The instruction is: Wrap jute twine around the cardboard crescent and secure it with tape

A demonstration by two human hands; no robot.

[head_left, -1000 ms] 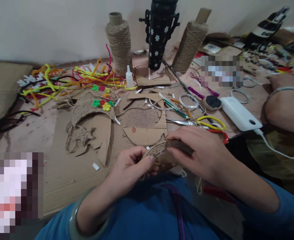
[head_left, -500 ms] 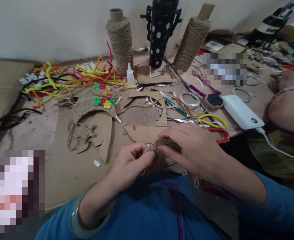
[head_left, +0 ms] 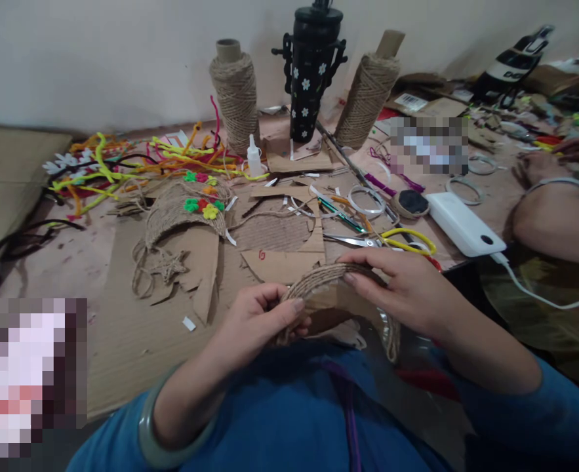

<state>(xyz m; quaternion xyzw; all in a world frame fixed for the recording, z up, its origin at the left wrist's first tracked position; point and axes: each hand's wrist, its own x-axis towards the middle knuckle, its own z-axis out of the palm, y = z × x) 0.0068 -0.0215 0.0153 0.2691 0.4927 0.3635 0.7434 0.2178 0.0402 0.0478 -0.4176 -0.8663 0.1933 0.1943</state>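
Note:
Between my hands is a curved cardboard piece (head_left: 331, 296) whose outer edge is covered by rows of jute twine (head_left: 319, 276). My left hand (head_left: 264, 314) pinches its left end, thumb on top. My right hand (head_left: 392, 282) grips the upper right of the arc, fingers over the twine and thumb beneath. A shiny strip (head_left: 383, 321) shows on the inner side at the right. Beyond my hands lies a twine-wrapped crescent (head_left: 178, 206) with felt flowers (head_left: 209, 210), and a twine star (head_left: 171, 265) is just in front of it.
Scissors (head_left: 353, 241) with yellow handles and a white power bank (head_left: 466, 223) lie at the right. Two twine spools (head_left: 235, 98), a black tumbler (head_left: 309, 78) and a glue bottle (head_left: 254, 157) stand behind. Another person's arm (head_left: 549, 210) rests at the far right.
My right hand has slid right along the arc, away from my left hand, and more of the twine-edged cardboard shows. My left hand keeps its hold. The view has shifted slightly.

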